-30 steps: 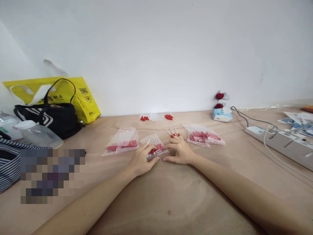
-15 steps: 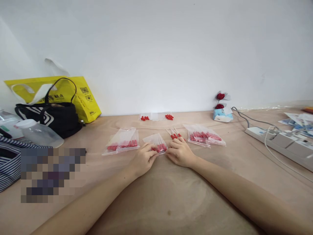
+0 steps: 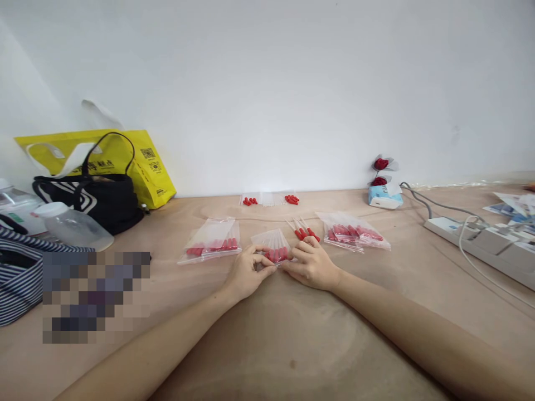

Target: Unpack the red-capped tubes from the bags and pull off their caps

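Note:
In the middle of the table lies a clear zip bag (image 3: 273, 239) holding several thin sticks with red handles. My left hand (image 3: 247, 271) pinches the bag's near left edge, thumb and fingertips together. At the near right edge, my right hand (image 3: 314, 264) has its fingers curled closed on the bag. Loose red-handled sticks (image 3: 305, 232) lie just beyond my right fingers, pale ends pointing away. Filled zip bags rest on both sides: a left stack (image 3: 213, 239) and a right stack (image 3: 351, 230).
Near the wall are more red-handled sticks (image 3: 251, 201). A yellow bag (image 3: 156, 172), a black handbag (image 3: 108, 203) and a plastic bottle (image 3: 79, 227) stand left. To the right are a tissue pack with artificial roses (image 3: 384, 197) and a power strip (image 3: 480, 245) with cables.
Both hands have come closer together at the bag's near edge, and the red handles inside show more fully. The whole view has shifted slightly.

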`<action>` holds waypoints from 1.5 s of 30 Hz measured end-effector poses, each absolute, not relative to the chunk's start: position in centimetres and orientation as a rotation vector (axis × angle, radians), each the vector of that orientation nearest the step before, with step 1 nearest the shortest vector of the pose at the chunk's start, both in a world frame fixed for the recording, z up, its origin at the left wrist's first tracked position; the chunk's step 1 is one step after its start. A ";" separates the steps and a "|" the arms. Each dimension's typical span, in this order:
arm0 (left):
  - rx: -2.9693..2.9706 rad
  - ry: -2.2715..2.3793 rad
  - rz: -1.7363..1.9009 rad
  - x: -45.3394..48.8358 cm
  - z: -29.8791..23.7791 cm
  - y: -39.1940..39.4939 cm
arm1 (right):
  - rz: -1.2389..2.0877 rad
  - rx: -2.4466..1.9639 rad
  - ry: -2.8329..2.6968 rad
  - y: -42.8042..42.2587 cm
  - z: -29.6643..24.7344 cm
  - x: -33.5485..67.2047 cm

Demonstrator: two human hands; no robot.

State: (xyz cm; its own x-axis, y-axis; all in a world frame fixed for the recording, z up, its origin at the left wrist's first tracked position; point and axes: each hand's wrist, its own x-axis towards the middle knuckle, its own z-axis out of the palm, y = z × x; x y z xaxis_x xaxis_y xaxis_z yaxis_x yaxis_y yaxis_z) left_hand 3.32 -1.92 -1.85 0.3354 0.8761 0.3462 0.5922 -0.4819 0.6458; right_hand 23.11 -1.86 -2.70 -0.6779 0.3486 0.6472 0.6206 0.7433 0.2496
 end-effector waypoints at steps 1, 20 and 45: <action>2.200 1.281 0.953 3.4 -1.8 -2.0 | -0.656 -0.724 -2.352 -1.8 -2.7 23.1; 3.108 0.712 1.140 3.7 -2.2 -1.5 | -1.056 -0.326 -2.255 -1.5 -2.6 23.1; 2.837 0.984 0.968 3.6 -2.8 -1.1 | -0.483 -0.461 -2.286 -0.6 -3.0 21.6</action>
